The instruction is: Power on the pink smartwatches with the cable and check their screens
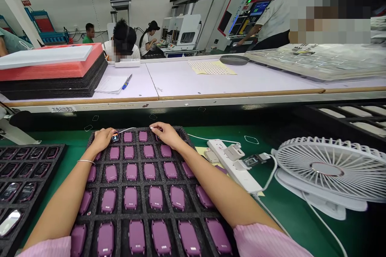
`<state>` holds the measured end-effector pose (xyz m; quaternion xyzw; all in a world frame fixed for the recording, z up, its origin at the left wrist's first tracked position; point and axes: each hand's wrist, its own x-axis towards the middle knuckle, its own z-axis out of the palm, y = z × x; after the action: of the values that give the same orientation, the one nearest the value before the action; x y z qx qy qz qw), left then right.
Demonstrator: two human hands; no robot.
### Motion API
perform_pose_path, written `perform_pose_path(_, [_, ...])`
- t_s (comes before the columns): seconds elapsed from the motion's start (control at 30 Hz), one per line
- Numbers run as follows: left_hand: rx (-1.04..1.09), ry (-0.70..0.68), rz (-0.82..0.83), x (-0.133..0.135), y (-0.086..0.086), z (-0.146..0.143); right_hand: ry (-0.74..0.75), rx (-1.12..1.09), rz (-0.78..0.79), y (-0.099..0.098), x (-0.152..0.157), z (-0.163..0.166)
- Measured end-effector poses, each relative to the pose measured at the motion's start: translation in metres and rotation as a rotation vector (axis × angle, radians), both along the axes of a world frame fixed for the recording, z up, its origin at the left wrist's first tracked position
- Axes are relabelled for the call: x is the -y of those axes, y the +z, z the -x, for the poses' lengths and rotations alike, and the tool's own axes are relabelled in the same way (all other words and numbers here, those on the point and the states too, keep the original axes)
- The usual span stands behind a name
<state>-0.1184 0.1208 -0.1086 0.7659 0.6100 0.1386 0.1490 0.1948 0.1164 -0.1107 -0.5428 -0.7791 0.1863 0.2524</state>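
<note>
The left hand (104, 138) curls its fingers against a small, square, dark-rimmed device with a lit screen (115, 137) — it sits in the far row of a black foam tray (120, 205), beside purple rounded-rectangular cases (132, 172). Whether the fingers actually clasp it, I can't tell. The right hand (166, 135) bends at the tray's far edge, fingertips together near a thin white cable (128, 129); its grip is unclear too. A white plastic power strip (249, 182) lies to the right.

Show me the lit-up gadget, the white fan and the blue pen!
Lit-up gadget (116, 138): head view, on its screen.
White fan (327, 169): head view, on its hub.
Blue pen (127, 82): head view, on its barrel.
</note>
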Motion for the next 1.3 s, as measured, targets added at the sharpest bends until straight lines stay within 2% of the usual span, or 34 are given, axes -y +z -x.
perform_pose_path(0.1, [0.013, 0.001, 0.008, -0.001, 0.000, 0.001, -0.016, 0.001, 0.020, 0.003, -0.001, -0.005])
perform_pose_path(0.37, [0.100, 0.002, 0.062, -0.007, 0.005, 0.002, -0.067, 0.106, -0.058, 0.013, 0.004, -0.012])
perform_pose_path(0.57, [0.191, 0.020, 0.095, -0.009, 0.007, 0.001, 0.089, 0.141, -0.069, 0.012, 0.016, 0.018])
perform_pose_path(0.7, [0.214, 0.072, 0.030, -0.006, 0.014, 0.000, 0.155, 0.202, -0.047, 0.007, 0.020, 0.029])
perform_pose_path(0.8, [0.199, 0.100, -0.058, 0.002, 0.022, -0.014, 0.172, 0.243, -0.049, 0.009, 0.018, 0.032])
perform_pose_path(1.0, [0.104, -0.041, -0.051, 0.021, 0.019, -0.062, 0.234, 0.284, -0.033, 0.022, 0.011, 0.040])
perform_pose_path(1.17, [0.003, -0.044, -0.006, 0.023, 0.021, -0.060, 0.253, 0.181, 0.015, 0.027, 0.006, 0.023])
perform_pose_path(1.3, [-0.083, -0.095, -0.083, 0.025, 0.029, -0.063, 0.271, 0.121, 0.057, 0.024, -0.001, 0.014])
